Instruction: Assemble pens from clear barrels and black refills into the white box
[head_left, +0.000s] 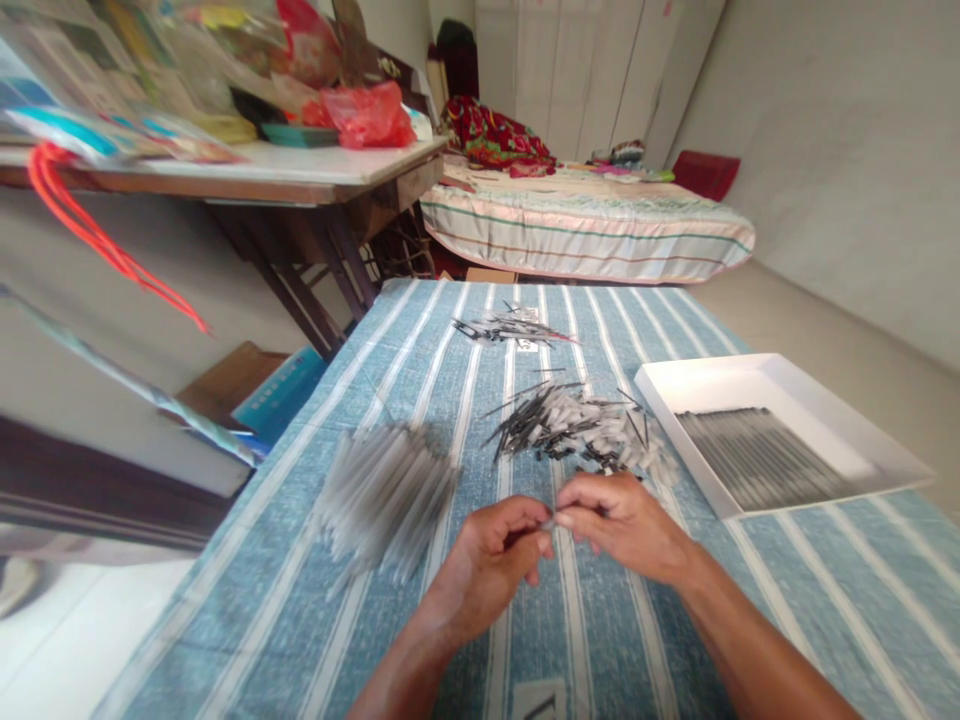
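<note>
My left hand point(499, 560) and my right hand point(619, 520) meet over the striped cloth, fingertips pinched together around a tiny greyish piece point(550, 521) too small to make out. Just beyond them lies a loose heap of black and whitish short pieces point(577, 425). Left of my left hand is a pile of long grey translucent sticks or tubes point(390, 495), somewhat blurred. A white open box point(810, 390) at the right holds a row of thin dark grey sticks point(757, 458).
A smaller scatter of dark thin pieces point(514, 327) lies near the far edge of the blue striped tablecloth point(360, 370). At the left stands a side table point(322, 170) with bags; red cords point(112, 245) hang from it. Behind is a bed point(592, 225).
</note>
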